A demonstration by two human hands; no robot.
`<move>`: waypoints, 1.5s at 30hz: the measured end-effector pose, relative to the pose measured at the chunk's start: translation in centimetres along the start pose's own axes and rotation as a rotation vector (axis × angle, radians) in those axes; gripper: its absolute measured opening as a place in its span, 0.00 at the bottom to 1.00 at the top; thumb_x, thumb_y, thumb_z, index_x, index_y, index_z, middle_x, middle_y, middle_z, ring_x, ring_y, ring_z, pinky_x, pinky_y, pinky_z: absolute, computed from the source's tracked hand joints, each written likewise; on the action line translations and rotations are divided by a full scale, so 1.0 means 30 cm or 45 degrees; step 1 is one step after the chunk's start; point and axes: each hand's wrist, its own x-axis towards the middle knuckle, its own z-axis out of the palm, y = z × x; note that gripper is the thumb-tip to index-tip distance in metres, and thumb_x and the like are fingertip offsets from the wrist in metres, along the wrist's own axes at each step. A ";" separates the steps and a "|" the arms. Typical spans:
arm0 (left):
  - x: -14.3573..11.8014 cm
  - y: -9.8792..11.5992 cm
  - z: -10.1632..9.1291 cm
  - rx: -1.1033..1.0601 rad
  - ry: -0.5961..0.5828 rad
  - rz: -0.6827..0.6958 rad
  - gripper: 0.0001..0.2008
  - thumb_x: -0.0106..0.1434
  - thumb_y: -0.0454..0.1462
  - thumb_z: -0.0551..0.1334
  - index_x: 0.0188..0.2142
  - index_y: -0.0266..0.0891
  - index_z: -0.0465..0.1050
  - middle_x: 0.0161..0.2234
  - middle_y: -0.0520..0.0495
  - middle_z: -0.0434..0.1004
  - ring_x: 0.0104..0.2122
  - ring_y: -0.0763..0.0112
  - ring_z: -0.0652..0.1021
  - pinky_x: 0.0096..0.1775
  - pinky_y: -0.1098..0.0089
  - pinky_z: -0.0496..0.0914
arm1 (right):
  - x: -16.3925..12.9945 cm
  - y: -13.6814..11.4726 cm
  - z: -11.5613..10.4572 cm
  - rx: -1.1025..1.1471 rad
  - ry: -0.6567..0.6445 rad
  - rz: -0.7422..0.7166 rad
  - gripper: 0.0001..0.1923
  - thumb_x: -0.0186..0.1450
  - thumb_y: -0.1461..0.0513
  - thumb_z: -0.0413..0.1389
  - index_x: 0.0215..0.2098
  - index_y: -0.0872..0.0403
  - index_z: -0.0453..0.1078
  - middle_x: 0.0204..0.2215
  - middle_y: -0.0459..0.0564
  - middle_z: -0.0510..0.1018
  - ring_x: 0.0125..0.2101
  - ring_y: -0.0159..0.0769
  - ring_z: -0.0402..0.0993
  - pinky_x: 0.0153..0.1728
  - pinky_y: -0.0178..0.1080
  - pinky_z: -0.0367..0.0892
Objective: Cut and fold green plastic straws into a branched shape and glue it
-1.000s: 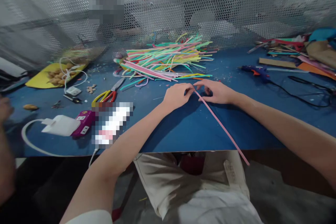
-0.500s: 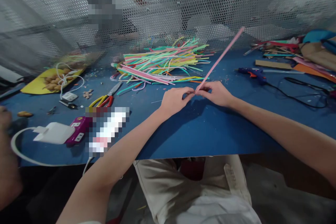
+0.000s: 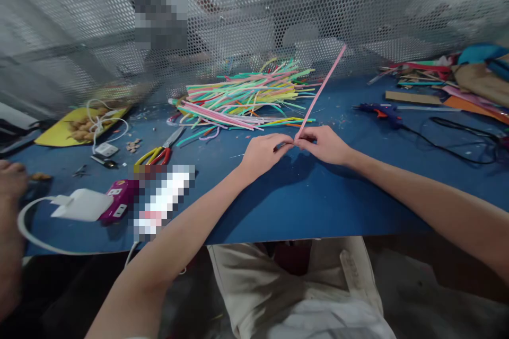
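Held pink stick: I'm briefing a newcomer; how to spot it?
Find the blue table, then the left hand and right hand meeting over its middle. A pink stick slants up rightward from there, held, while other sticks lie piled behind.

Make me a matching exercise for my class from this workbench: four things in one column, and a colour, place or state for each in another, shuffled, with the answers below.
Column 1
1. Pink stem
2. Scissors
3. Glue gun
4. White plug

Column 2
A. Dark blue and orange, on the right side of the view
B. Beside the purple block, on the left side of the view
C. Slanting upward, its lower end at the fingertips of the left hand and right hand
D. Red-and-yellow-handled

Right pairs: 1-C, 2-D, 3-A, 4-B
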 end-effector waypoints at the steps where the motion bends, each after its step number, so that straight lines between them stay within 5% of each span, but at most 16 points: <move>1: -0.001 0.002 -0.004 0.058 0.022 0.033 0.11 0.73 0.42 0.59 0.42 0.43 0.80 0.41 0.50 0.85 0.35 0.73 0.82 0.36 0.72 0.70 | 0.001 -0.002 0.000 0.073 -0.022 0.036 0.14 0.67 0.52 0.57 0.36 0.55 0.77 0.26 0.46 0.78 0.26 0.33 0.70 0.31 0.38 0.64; 9: -0.007 0.006 -0.042 0.469 -0.046 0.291 0.14 0.75 0.37 0.53 0.44 0.44 0.79 0.42 0.50 0.85 0.30 0.74 0.81 0.27 0.70 0.60 | 0.004 -0.013 0.009 0.536 -0.150 0.227 0.17 0.64 0.49 0.60 0.32 0.55 0.73 0.24 0.45 0.73 0.24 0.29 0.63 0.28 0.37 0.60; 17: 0.015 0.014 -0.026 -0.083 -0.171 -0.168 0.16 0.73 0.47 0.57 0.40 0.42 0.80 0.32 0.52 0.84 0.25 0.75 0.76 0.31 0.72 0.64 | 0.005 -0.020 0.001 0.013 -0.026 0.001 0.13 0.68 0.55 0.55 0.33 0.55 0.74 0.26 0.45 0.76 0.26 0.32 0.67 0.31 0.38 0.61; 23: 0.020 0.010 -0.039 -0.231 -0.236 -0.265 0.20 0.72 0.51 0.57 0.37 0.41 0.82 0.30 0.51 0.84 0.24 0.74 0.74 0.32 0.71 0.65 | 0.003 -0.024 0.003 -0.089 0.005 -0.065 0.12 0.68 0.56 0.54 0.34 0.54 0.75 0.29 0.48 0.79 0.27 0.33 0.68 0.32 0.37 0.62; 32: 0.008 -0.011 -0.037 0.262 -0.307 0.008 0.16 0.74 0.47 0.55 0.44 0.42 0.78 0.42 0.48 0.83 0.39 0.70 0.81 0.32 0.71 0.63 | 0.005 -0.022 0.021 0.078 -0.150 0.092 0.13 0.67 0.54 0.54 0.35 0.55 0.76 0.26 0.46 0.79 0.28 0.34 0.72 0.33 0.37 0.64; 39: 0.005 -0.002 -0.052 0.330 -0.309 0.082 0.13 0.74 0.45 0.56 0.44 0.43 0.76 0.41 0.50 0.83 0.40 0.70 0.81 0.29 0.71 0.60 | -0.002 -0.022 0.028 0.209 -0.171 0.119 0.13 0.66 0.53 0.56 0.36 0.55 0.76 0.27 0.47 0.78 0.28 0.35 0.72 0.34 0.38 0.66; 45: 0.005 0.004 -0.053 0.499 -0.301 0.244 0.16 0.76 0.43 0.52 0.44 0.39 0.76 0.38 0.43 0.81 0.38 0.66 0.81 0.29 0.68 0.60 | -0.005 -0.028 0.027 0.270 -0.166 0.193 0.15 0.65 0.52 0.58 0.35 0.56 0.76 0.25 0.47 0.77 0.27 0.33 0.70 0.32 0.37 0.64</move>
